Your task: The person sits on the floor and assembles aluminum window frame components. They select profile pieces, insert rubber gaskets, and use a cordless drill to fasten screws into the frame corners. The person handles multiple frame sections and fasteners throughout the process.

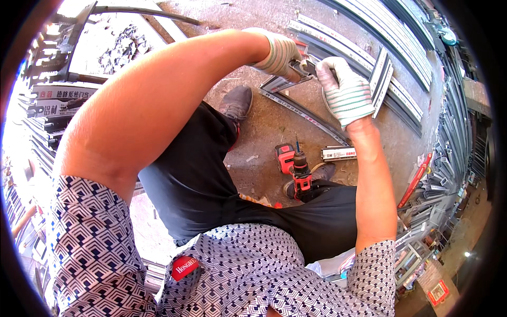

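Note:
My left hand (277, 55), in a striped knit work glove, is closed around the end of an aluminium profile (302, 67) at the upper middle. Just right of it is my right hand (346, 92), gloved the same way, with thumb and fingers pinched together beside that profile end. Whatever lies in the right fingertips is too small and hidden to name. Below the hands, a long dark profile with a printed strip (303, 113) runs slanting along the floor and forms part of an angled frame. A red and black cordless drill (301, 171) stands near my right leg, bit pointing up.
Long aluminium profiles (380, 39) lie bundled at the upper right, with more stacked along the right side (449, 127). A short profile piece (339, 153) rests near the drill. A red bar-shaped tool (415, 179) leans at the right. Metal scraps (124, 47) are heaped upper left.

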{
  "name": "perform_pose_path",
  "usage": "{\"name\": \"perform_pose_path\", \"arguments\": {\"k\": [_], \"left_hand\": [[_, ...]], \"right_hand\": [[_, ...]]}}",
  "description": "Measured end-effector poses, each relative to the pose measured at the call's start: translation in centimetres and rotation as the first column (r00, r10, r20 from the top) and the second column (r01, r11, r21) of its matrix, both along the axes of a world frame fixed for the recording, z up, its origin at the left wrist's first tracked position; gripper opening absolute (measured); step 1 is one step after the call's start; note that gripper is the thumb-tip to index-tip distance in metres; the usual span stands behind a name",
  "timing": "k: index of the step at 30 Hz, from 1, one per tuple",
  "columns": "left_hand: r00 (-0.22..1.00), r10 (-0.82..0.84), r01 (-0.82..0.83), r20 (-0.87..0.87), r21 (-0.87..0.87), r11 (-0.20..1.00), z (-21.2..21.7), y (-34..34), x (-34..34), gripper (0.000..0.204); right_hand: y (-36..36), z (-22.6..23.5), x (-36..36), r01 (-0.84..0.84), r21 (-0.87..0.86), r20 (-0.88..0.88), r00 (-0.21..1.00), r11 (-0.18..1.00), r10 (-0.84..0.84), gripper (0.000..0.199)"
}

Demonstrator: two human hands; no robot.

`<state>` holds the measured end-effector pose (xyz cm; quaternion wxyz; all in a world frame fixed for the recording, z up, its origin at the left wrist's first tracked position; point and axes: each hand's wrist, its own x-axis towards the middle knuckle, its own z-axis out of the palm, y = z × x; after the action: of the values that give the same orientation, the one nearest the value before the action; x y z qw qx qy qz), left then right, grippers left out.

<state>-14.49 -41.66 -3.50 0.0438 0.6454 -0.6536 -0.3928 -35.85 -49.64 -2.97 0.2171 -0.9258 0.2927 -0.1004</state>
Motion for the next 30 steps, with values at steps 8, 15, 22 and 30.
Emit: {"name": "perform_pose_path", "arguments": {"k": [8,15,22,30], "left_hand": [[0.999,-0.021,0.021,-0.028,-0.016,1.000,-0.8,-0.4,0.0,0.042],[0.999,-0.033,0.032,-0.041,-0.028,0.999,-0.7,-0.2,0.2,0.035],[0.998,-0.024,0.022,-0.062,-0.040,0.999,-1.8,-0.3,0.4,0.032],[1.000,-0.009,0.008,-0.016,-0.026,1.000,-1.7,-0.3,0.4,0.033]], "right_hand": [[-0.4,1.1,0.9,-0.194,-0.138,-0.060,0.980,0.971,0.187,0.035],[-0.6,1.4,2.3,-0.375,-0.156,-0.154,0.923,0.914,0.353,0.029],[-0.8,1.6,2.5,-0.409,-0.137,-0.141,0.910,0.902,0.390,0.025],[-1.1,1.9,3.3,-0.385,-0.070,-0.159,0.915,0.920,0.370,0.024]]}}
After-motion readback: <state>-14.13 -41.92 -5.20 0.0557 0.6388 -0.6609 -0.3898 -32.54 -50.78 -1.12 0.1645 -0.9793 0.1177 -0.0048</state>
